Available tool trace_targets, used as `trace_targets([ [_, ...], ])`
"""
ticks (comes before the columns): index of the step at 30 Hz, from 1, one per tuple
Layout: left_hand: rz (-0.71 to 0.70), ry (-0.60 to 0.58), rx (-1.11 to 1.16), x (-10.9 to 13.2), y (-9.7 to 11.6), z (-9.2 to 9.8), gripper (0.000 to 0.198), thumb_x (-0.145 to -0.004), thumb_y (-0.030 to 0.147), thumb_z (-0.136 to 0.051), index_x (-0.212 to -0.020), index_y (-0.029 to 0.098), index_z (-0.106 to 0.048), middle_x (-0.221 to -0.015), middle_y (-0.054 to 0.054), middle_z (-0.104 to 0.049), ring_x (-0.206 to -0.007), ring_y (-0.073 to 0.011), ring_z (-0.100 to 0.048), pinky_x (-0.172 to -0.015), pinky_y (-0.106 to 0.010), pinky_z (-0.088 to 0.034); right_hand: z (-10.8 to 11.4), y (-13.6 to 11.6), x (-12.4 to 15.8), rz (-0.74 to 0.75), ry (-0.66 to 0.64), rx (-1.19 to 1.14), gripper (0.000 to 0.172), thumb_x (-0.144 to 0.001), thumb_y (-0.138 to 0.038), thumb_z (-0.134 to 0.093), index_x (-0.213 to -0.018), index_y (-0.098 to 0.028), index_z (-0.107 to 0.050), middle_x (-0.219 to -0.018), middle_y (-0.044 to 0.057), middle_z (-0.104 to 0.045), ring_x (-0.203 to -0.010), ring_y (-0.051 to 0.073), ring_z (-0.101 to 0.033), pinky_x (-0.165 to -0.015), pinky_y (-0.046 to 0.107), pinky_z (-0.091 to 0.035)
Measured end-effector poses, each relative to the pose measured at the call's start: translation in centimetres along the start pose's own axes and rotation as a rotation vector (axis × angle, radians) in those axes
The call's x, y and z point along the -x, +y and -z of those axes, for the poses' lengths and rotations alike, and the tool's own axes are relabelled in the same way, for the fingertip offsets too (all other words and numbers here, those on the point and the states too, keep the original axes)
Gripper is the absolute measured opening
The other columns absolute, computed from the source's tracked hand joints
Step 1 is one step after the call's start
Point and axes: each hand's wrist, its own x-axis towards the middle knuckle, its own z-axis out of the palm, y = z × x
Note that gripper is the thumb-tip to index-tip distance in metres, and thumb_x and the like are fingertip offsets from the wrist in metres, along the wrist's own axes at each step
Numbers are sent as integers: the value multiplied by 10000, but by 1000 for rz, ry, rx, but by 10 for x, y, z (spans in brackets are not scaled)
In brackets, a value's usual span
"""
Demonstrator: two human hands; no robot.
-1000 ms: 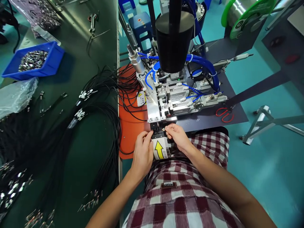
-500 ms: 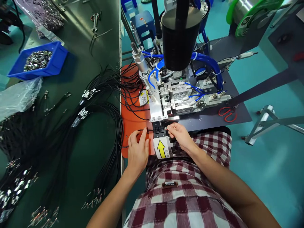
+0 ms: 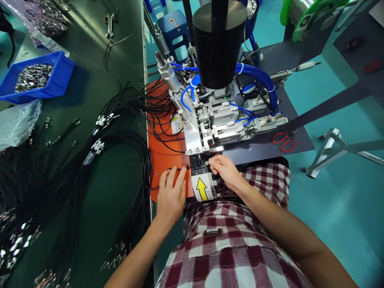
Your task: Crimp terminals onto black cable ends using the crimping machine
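Note:
A thin black cable (image 3: 196, 164) runs across the dark slotted track (image 3: 195, 159) at the front of the metal machine (image 3: 193, 138). Its small metal end is pinched between the thumb and fingertips of my right hand (image 3: 225, 171). My left hand (image 3: 171, 194) rests palm down on the orange plate (image 3: 168, 150), fingers stretched out and apart, with the fingertips at the cable. A white label with a yellow arrow (image 3: 202, 188) lies just below the track, between my hands. More black cables (image 3: 159, 100) feed from the machine's left side over the plate.
Bundles of black cables (image 3: 144, 156) lie on the dark green table (image 3: 111, 208). A blue bin (image 3: 60, 86) of small metal parts stands at the far left, near wrenches (image 3: 110, 26). Red-handled scissors (image 3: 284, 142) lie on the grey board to the right.
The whole view has shifted a little, so things appear farther left. My left fingers lie flatter along the cable. My right hand keeps its pinch on the cable end.

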Motion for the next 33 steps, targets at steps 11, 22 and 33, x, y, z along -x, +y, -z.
trace_targets([
  [11, -5, -29, -45, 2, 1, -4, 456, -910, 195, -470, -1365, 206, -501, -1369, -169, -432, -1264, -349, -350, -1052, -514, -370, 6, 1, -1, -42, -8, -35, 309, -715, -433, -705, -722, -163, -554, -603, -47, -547, -480, 65, -428, -521, 235, -341],
  [22, 25, -16, 13, 2, 2, -3, 464, -924, 226, -448, -1387, 247, -468, -1373, -154, -438, -1269, -345, -364, -1027, -522, -396, 50, 32, 28, -131, 150, -51, 370, -681, -474, -730, -648, -165, -530, -627, -39, -514, -495, 62, -406, -489, 211, -311],
  [33, 36, 36, 166, -64, -15, -12, 468, -928, 167, -349, -1384, 79, -398, -1407, -174, -443, -1340, -287, -358, -1138, -475, -307, 52, 31, 34, -120, 132, -48, 341, -716, -457, -721, -669, -174, -535, -645, -35, -500, -519, 72, -402, -509, 211, -335],
])
